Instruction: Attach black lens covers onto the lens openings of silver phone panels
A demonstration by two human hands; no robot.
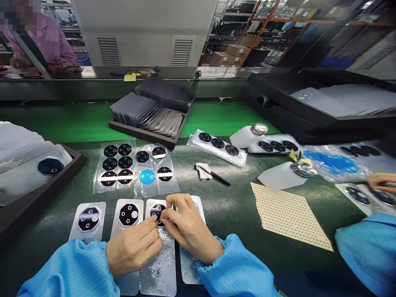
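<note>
Blue sleeves are seen at the near edge, one on each forearm. A silver cover [159,268] is lain over by the left hand [134,247], whose thumb and forefinger are pinched onto a black disc [156,211] at the cover's far end. From the other side the right hand [190,235] is curled in, its fingertips closed on the same disc; the two hands are touching there. The disc is seated on that cover, third from the left in a row of four on the bench [235,206].

Noted to the left: first cover [88,222] and second cover [128,216], each already fitted with a black octagonal piece. The fourth cover [188,268] is mostly hidden under the right hand.

Just beyond the hands, two clear films [116,165] are laid side by side, loaded with spare black discs; a blue dot [147,176] is placed between them. A pen [216,176] wrapped with a white cloth [202,170] is set to their right. A dotted sheet [289,214] is spread flat further right.

At the right edge, a co-worker's hand [382,181] and sleeve [368,247] are seen over more films.

Mid-distance: a strip [218,144] of three discs, two white dispensers [247,136], and a left tray [31,173] of covers.

Farther off, a tray [148,119] of stacked covers is stood on the green belt [77,119]. Beyond the belt, a person in pink [46,41] is seated.
</note>
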